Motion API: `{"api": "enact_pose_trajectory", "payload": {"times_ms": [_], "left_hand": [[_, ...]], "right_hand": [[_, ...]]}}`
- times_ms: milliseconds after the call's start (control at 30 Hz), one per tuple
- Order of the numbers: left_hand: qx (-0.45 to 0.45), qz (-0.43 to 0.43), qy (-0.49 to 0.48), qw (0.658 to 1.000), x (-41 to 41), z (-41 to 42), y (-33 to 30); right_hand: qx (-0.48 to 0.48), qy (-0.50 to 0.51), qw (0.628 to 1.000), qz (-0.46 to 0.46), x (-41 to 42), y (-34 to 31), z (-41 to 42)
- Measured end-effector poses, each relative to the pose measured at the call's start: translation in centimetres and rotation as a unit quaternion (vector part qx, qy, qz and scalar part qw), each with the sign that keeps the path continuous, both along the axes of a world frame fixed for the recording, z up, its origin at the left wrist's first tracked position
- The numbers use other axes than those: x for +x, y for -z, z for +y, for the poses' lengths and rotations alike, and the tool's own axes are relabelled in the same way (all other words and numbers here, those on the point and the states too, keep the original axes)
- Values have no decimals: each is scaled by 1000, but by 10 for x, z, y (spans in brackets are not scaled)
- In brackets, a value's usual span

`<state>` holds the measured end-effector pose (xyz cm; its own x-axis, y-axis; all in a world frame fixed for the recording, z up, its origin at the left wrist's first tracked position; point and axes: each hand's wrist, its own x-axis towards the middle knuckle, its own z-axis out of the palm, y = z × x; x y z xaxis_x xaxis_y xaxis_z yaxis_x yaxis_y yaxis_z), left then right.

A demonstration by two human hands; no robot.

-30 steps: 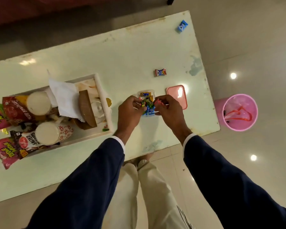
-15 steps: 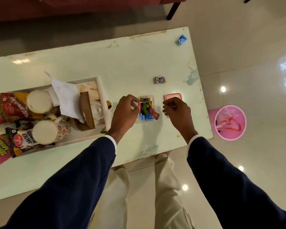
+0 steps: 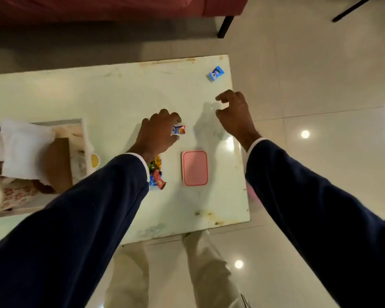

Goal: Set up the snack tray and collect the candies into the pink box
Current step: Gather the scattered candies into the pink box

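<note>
Left hand (image 3: 158, 132): fingers curled over a red-blue candy (image 3: 179, 129) on the bench (image 3: 111, 101).
Right hand (image 3: 233, 114): raised, loosely curled, holding nothing.
Blue candy (image 3: 216, 73): far bench corner.
Pink lid (image 3: 195, 168): beside the candy-filled box (image 3: 156, 174).

Left hand (image 3: 158, 132) pinches a red-blue candy (image 3: 179, 129) on the table (image 3: 111, 101); right hand (image 3: 233, 114) hovers, fingers loosely curled.

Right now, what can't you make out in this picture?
Head view:
- Pink box: mostly hidden under the left sleeve; only some candies show.
- Snack tray: cut off by the left edge, partly under the sleeve.
- Blue candy: print too small to read.
- Left hand on red-blue candy: grip unclear.
</note>
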<state>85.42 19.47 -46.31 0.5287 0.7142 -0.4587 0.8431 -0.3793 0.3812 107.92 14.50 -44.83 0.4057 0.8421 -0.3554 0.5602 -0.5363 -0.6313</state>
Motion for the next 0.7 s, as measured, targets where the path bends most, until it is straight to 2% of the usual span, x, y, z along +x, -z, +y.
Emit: {"api": "enact_pose_trajectory", "payload": {"times_ms": [133,267,367,433,567,700], "left_hand": [[36,19,23,999,20,7,15],[5,1,-32,999,20,14,24],[-4,-10,-77,997,15,13,20],[2,-49,-124,991,9,13,10],[-20,-160,-277,947,-19,4,-21],[-64,-166,-322,930,-56,-31,-46]], "right_hand": [[-16,-99,993,-69,42,8,37],[-16,-201,971,-125,47,23,70],[1,-231,956,-179,41,35,85],[22,-220,956,-193,37,42,87],[11,-141,983,-115,29,48,68],[-62,-34,997,22,9,31,22]]}}
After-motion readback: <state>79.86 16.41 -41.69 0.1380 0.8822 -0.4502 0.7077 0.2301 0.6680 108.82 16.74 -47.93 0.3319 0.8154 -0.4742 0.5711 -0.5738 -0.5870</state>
